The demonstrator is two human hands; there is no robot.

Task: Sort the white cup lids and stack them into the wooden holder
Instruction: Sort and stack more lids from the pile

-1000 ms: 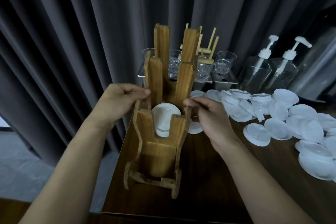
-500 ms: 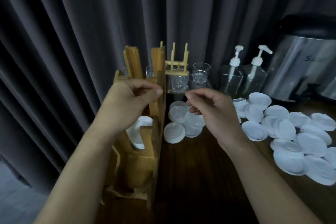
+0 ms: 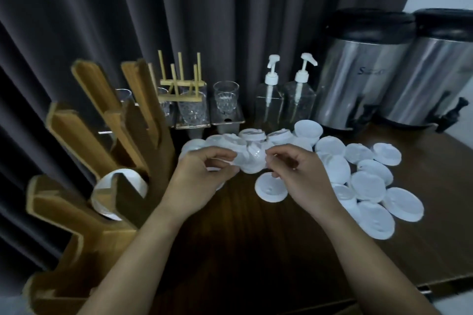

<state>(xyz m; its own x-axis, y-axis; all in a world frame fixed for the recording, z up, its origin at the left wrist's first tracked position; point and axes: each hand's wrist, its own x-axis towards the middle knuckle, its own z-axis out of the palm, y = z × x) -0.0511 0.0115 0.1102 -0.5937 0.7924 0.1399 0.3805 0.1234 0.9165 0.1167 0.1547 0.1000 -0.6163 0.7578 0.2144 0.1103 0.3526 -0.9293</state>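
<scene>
both hands are up over the surface [image 3: 243, 250]: left hand [image 3: 202, 176] and right hand [image 3: 302, 176] each pinch an opposite edge of one white lid [image 3: 249, 162] held between them, fingers curled. it sits just above the near end of the loose lids [image 3: 368, 186] spread over the right half of the surface. wooden holder [image 3: 102, 250] stands at the left edge with a seated lid [image 3: 102, 199] in its front slot; behind are glasses [image 3: 226, 97], pump bottles [image 3: 268, 102], steel urns [image 3: 358, 79] and a dark curtain [image 3: 204, 7].
</scene>
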